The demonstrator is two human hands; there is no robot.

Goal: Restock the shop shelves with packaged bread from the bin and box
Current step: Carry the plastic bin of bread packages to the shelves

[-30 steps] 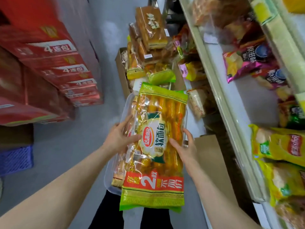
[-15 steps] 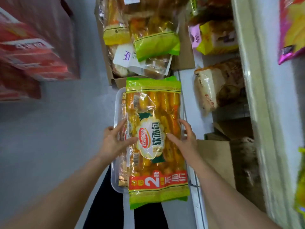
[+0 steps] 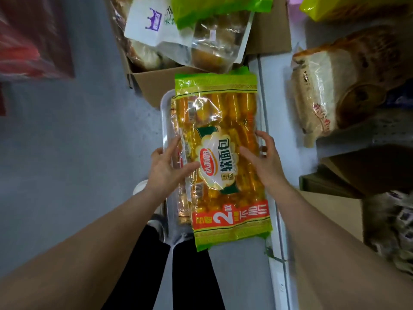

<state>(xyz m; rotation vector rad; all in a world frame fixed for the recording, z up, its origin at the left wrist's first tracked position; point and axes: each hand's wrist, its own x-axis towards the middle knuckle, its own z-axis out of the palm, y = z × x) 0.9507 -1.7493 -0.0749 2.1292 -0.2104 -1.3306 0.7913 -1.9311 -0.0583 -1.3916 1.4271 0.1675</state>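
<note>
Hands both on the bread pack (image 3: 223, 121): your left hand (image 3: 168, 170) pinches its left edge, thumb across the front, and your right hand (image 3: 264, 163) grips the right edge the same way. Pack's lengthwise over the clear bin (image 3: 166, 108). Past that, a cardboard box (image 3: 154, 82) stuffed with bagged bread, and a loaf bag (image 3: 317, 92) on the shelf to your right

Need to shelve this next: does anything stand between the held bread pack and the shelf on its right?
Nothing visible lies before the shelf. On it, a bagged loaf sits right of the bread pack, with bare surface between them.
</note>
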